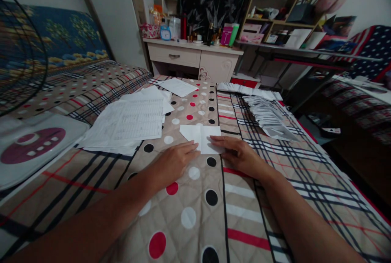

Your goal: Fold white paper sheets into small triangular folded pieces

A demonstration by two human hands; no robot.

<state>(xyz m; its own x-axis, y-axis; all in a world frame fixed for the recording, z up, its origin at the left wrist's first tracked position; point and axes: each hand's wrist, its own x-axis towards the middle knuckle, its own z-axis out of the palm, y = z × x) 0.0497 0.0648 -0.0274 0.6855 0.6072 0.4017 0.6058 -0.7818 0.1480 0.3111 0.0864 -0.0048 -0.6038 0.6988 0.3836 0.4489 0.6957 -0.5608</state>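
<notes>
While the left hand (175,159) lies with its fingertips on the near edge of a small white paper (206,134), the right hand (240,155) covers that paper's right end, and the paper sits between them on the spotted bedspread (195,193). Are they pinching it? Fingers are touching it on both sides, but I cannot tell whether either thumb closes from underneath.

A line runs down the paper's middle and one left corner is slanted, so this looks to be a folding or flattening step. The next move, I'd judge, calls for one hand steadying while the other presses a crease straight.

Now for lettering! Over on the left, the printed sheets (131,120) carry ruled rows, too small to read. That white bag (76,128) bears a maroon emblem, no word legible. Back on the dresser, the pink box (226,35) and blue clock (165,34) yield nothing readable either.
</notes>
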